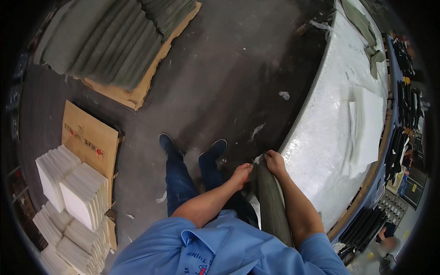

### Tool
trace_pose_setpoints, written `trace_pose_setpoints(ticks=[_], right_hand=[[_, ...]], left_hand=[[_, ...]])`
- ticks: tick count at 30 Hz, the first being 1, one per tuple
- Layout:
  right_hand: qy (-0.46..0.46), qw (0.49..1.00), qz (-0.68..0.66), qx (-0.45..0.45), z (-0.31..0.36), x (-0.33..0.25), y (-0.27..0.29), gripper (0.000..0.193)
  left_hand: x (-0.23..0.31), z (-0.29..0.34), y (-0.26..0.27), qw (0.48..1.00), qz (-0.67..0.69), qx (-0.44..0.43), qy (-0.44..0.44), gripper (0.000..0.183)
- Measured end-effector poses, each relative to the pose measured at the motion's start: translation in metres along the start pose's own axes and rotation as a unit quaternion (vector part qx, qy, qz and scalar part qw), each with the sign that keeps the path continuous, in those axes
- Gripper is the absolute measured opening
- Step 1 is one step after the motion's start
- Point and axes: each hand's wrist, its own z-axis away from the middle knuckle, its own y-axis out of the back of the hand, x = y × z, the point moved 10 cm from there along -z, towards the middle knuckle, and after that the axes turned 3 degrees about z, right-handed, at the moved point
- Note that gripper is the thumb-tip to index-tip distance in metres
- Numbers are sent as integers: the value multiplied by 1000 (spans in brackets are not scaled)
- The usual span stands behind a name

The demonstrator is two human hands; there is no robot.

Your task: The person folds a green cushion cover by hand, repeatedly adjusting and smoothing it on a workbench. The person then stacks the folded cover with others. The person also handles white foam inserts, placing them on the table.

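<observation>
I stand beside a white plastic-wrapped table (321, 128) and hold a stack of grey-green fabric pieces (272, 206) on edge against my body. My left hand (241, 174) presses the near side of the stack's top end. My right hand (275, 161) grips the far side of that end, right at the table's edge. My feet in dark shoes stand on the grey floor below.
White sheets (366, 130) lie on the table, with grey-green pieces (366, 27) at its far end. Rows of grey-green pieces on cardboard (114, 41) cover the floor at upper left. Stacks of white pads (73, 192) and a cardboard sheet (89, 137) stand at left. Dark parts (403, 119) line the right.
</observation>
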Motion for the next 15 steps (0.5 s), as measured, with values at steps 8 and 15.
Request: trace_pose_setpoints(ticks=[8,15], right_hand=[[148,988,36,-32,29,-55,-45,23],[42,965,185,-183,-14,-31,-137,47]], left_hand=[[-38,31,51,989,132,52,33,18],[-48,24,67,976,176,108,74,22]])
